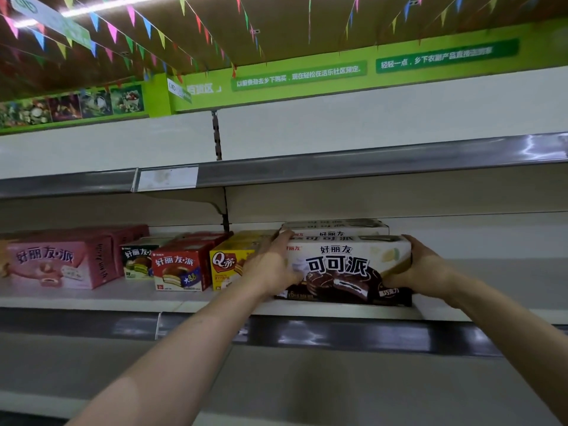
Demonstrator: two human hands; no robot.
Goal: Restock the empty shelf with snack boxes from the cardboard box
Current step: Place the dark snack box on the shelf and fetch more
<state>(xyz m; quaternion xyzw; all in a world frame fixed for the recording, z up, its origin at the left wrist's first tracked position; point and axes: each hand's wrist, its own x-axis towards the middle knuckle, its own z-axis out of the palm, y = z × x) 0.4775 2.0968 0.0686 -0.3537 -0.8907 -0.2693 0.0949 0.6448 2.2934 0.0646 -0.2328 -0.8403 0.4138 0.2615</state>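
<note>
**Both hands around a cocoa pie box at the shelf's front edge**

The white-and-brown cocoa pie box (pixel 347 269) stands upright with its printed face outward, close to the front edge of the shelf (pixel 92 298) and right of the middle. Whether its full weight is down on the board, I cannot tell. The left hand (pixel 270 267) clasps the box's left end, fingers reaching over the top corner and thumb on the front. The right hand (pixel 425 265) grasps the right end, thumb low on the front face. A matching box (pixel 335 226) sits directly behind, toward the shelf's back edge. Running toward the left end of the shelf are a yellow box (pixel 226 267), just beside the left hand, then a red box (pixel 181 267), a dark green box (pixel 138 262) and a pink box (pixel 58 264). The upper shelf (pixel 353 163) carries a pale price label (pixel 167 178) on its front rail.
</note>
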